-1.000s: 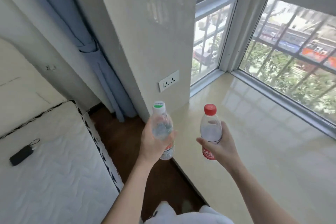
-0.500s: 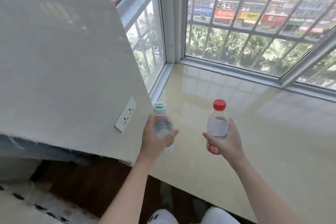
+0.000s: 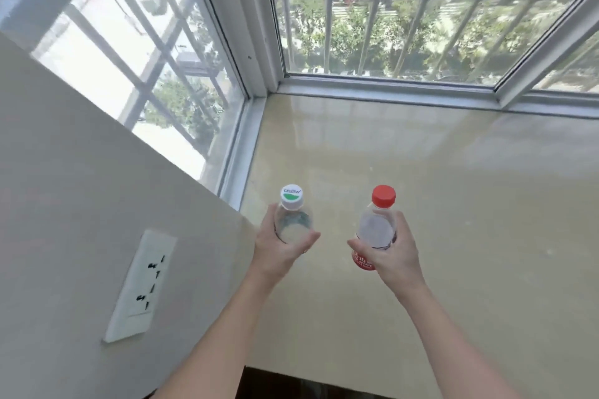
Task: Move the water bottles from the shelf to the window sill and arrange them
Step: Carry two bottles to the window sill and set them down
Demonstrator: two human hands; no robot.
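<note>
Bottles [image 3: 293,223] [image 3: 377,228] farther over sill [image 3: 470,204], left hand [image 3: 278,254], right hand [image 3: 390,257] outstretched, wrapped grip

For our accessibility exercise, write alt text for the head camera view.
Two hands hold water bottles over a beige window sill: the left hand a white-capped bottle, the right hand a red-capped bottle. A wall socket sits at left.

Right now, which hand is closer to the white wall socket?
Left. The left hand, gripping the clear white-capped plastic bottle, is right of the white wall socket; the right hand, with the red-capped bottle, is farther right.
</note>
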